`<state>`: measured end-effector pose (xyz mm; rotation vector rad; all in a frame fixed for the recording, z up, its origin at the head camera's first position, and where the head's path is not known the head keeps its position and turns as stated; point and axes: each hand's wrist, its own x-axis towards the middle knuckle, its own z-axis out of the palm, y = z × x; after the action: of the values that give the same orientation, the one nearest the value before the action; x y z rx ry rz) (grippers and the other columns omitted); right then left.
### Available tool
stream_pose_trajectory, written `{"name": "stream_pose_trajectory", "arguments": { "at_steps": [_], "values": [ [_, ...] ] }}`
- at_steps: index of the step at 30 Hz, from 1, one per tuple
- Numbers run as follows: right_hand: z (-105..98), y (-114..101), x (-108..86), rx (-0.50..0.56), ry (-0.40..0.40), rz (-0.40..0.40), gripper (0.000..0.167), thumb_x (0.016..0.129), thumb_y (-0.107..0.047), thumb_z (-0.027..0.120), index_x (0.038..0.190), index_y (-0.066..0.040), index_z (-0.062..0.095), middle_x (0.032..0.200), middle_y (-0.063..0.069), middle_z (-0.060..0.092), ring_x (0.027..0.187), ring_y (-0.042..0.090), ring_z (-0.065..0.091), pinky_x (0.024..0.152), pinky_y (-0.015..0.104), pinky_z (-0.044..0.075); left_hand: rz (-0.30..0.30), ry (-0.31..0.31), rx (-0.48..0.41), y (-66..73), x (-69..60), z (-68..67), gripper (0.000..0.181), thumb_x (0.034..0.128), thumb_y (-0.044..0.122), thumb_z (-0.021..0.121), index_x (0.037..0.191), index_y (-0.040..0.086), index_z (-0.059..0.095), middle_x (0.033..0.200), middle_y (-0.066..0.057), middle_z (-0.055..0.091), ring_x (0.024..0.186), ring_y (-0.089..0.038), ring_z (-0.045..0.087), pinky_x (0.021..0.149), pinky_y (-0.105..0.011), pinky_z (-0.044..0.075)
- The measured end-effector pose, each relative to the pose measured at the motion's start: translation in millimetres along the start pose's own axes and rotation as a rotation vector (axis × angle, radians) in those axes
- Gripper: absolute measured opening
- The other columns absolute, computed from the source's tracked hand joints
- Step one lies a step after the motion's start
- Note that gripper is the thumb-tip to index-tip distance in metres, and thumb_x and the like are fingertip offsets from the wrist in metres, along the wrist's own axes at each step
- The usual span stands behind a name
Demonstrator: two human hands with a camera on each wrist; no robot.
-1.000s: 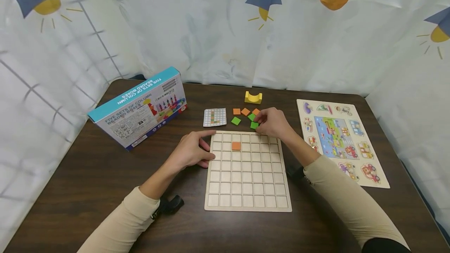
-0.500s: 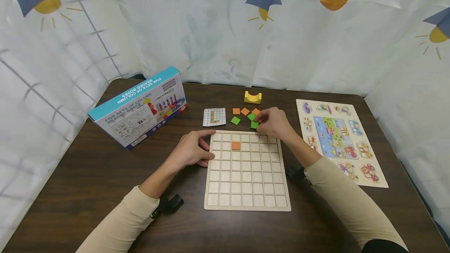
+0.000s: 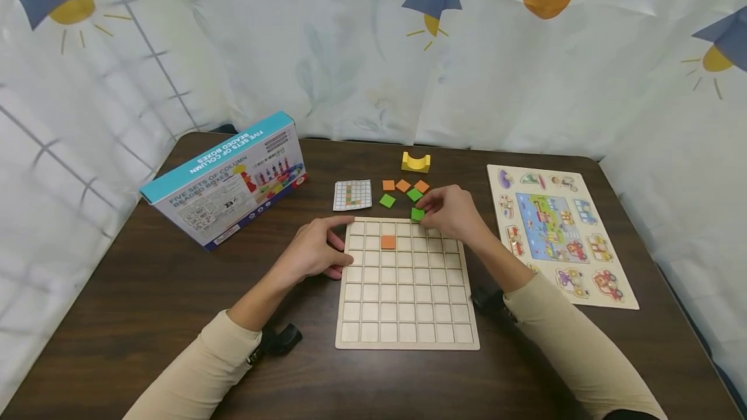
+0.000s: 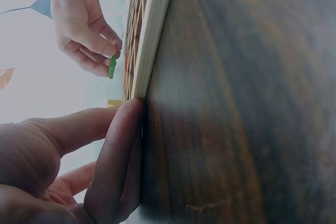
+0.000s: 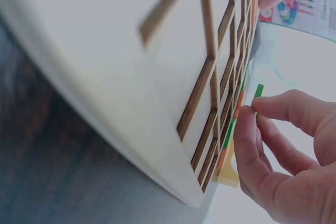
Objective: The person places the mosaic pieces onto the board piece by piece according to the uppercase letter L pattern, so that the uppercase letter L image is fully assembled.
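Observation:
My right hand point(image 3: 452, 212) pinches a green square tile point(image 3: 417, 214) between thumb and fingers, just above the top edge of the wooden grid board point(image 3: 408, 275). Both wrist views show that green tile point(image 4: 112, 67) raised clear of the board. My left hand point(image 3: 318, 248) touches the board's left edge near the upper corner, its fingers fairly straight. One orange tile point(image 3: 388, 242) sits in a cell of the second row. Loose on the table behind the board lie other orange tiles point(image 3: 403, 186) and green tiles point(image 3: 387, 201).
A small printed grid card point(image 3: 353, 194) lies behind the board, with a yellow curved block point(image 3: 416, 163) farther back. A cardboard box point(image 3: 227, 180) stands at the left. On the right lies a picture puzzle board point(image 3: 560, 232), partly behind the right forearm.
My right hand has lifted the green tile from the table and brought it slightly toward the board. The left hand keeps its place at the board's edge.

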<state>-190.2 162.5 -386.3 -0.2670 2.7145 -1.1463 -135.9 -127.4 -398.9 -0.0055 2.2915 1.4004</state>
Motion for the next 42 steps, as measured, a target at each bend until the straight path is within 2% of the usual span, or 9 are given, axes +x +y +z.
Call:
{"name": "stream_pose_trajectory", "arguments": {
  "at_steps": [13,22,28,33,42],
  "values": [
    [9.4,-11.9,-20.0,0.021,-0.022,-0.014,0.022,0.080,-0.002,0.083,0.100,-0.009,0.079,0.088,0.005,0.073,0.084,0.019,0.067,0.074,0.032,0.058,-0.006,-0.002,-0.011,-0.2,1.1,0.0,0.081,0.0829,-0.006,0.082,0.154,0.017,0.051,0.104,-0.020,0.061,0.063,-0.020,0.072,0.058,-0.038,0.068],
    [20.8,-23.5,-32.4,0.050,-0.087,0.001,0.023,0.078,0.001,0.083,0.098,-0.009,0.079,0.085,0.003,0.073,0.080,0.017,0.067,0.072,0.029,0.057,-0.025,-0.001,-0.010,0.6,2.0,-0.4,0.081,0.0831,-0.005,0.083,0.154,0.018,0.051,0.106,-0.020,0.061,0.063,-0.020,0.072,0.058,-0.038,0.067],
    [29.5,-31.7,-38.8,0.019,-0.131,-0.005,0.024,0.077,0.003,0.079,0.097,-0.010,0.079,0.081,0.001,0.071,0.077,0.014,0.066,0.069,0.027,0.057,-0.031,-0.005,-0.005,0.1,1.7,-0.9,0.082,0.0830,-0.005,0.083,0.155,0.018,0.050,0.105,-0.020,0.061,0.064,-0.021,0.072,0.059,-0.038,0.068],
    [36.4,-38.8,-41.7,0.011,-0.171,0.004,0.022,0.076,0.001,0.082,0.095,-0.010,0.079,0.081,0.000,0.072,0.076,0.014,0.066,0.067,0.027,0.058,-0.034,0.000,-0.008,0.5,1.1,-1.0,0.083,0.0822,-0.005,0.083,0.155,0.018,0.051,0.104,-0.019,0.062,0.064,-0.022,0.073,0.059,-0.038,0.068],
    [43.8,-41.4,-42.1,-0.026,-0.204,-0.031,0.022,0.076,0.003,0.084,0.092,-0.009,0.078,0.079,-0.001,0.070,0.072,0.012,0.065,0.067,0.025,0.057,-0.031,-0.005,-0.002,0.2,1.6,-0.8,0.081,0.0839,-0.005,0.082,0.154,0.018,0.051,0.106,-0.019,0.062,0.064,-0.020,0.073,0.058,-0.038,0.067]
  ]
}}
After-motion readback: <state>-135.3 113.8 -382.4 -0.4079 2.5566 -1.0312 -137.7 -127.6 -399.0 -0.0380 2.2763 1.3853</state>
